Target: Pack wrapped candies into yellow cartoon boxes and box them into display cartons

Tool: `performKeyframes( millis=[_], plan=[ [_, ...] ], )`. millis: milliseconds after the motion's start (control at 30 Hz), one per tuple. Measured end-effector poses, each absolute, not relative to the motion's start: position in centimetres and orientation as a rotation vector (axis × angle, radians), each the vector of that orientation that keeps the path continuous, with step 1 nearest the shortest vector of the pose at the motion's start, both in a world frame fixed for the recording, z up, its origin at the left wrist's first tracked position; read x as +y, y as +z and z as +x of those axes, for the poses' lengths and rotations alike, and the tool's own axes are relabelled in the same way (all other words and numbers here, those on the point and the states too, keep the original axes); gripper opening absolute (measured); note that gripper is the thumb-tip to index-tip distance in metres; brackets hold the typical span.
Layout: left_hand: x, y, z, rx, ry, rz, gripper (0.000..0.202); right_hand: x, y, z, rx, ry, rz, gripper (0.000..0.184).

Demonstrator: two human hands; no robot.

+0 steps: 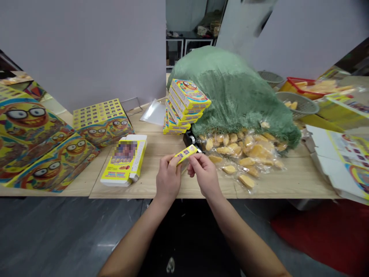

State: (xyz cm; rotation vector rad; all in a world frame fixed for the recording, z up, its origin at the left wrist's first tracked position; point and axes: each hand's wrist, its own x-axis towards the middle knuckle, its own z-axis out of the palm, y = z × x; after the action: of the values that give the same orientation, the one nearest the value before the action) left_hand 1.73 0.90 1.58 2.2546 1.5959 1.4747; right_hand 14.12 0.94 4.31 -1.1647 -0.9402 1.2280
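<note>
Yellow box in left grip has tabletop room leftward, behind front edge.

The left hand hides part of the small yellow box, anything the right hand pinches is too small to tell, the black device beyond is partly covered, and the view's edges cut off the leftmost carton and rightmost white carton.

No text readable; print on held yellow box, open carton, stacked boxes too small or blurred
</note>
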Motion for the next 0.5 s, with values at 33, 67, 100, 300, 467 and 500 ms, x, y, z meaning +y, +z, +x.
performKeyframes(
  millis=[33, 67, 100, 300, 467, 500],
  plan=[
    [0.9, 1.6, 1.7, 1.622, 1.437, 2.264, 0.032, 0.8, 4.1, 14.2, -0.939, 1.232, -1.169, 0.027],
    [0.9, 1.6, 1.7, 1.648, 1.392, 2.273, 0.034, 0.8, 4.0, 14.2, -0.937, 1.235, -1.173, 0.027],
    [0.8, 1.7, 1.7, 1.669, 1.351, 2.279, 0.036, 0.7, 4.0, 14.2, -0.934, 1.237, -1.178, 0.028],
    [1.0, 1.8, 1.7, 1.652, 1.314, 2.312, 0.035, 0.2, 3.4, 14.2, -0.900, 1.270, -1.210, 0.030],
    [0.9, 1.9, 1.7, 1.589, 1.251, 2.300, 0.036, 0.1, 3.1, 14.6, -0.776, 1.427, -1.203, 0.035],
    [0.8, 2.1, 1.7, 1.554, 1.242, 2.289, 0.036, 0.2, 2.9, 14.6, -0.749, 1.466, -1.200, 0.037]
  ],
)
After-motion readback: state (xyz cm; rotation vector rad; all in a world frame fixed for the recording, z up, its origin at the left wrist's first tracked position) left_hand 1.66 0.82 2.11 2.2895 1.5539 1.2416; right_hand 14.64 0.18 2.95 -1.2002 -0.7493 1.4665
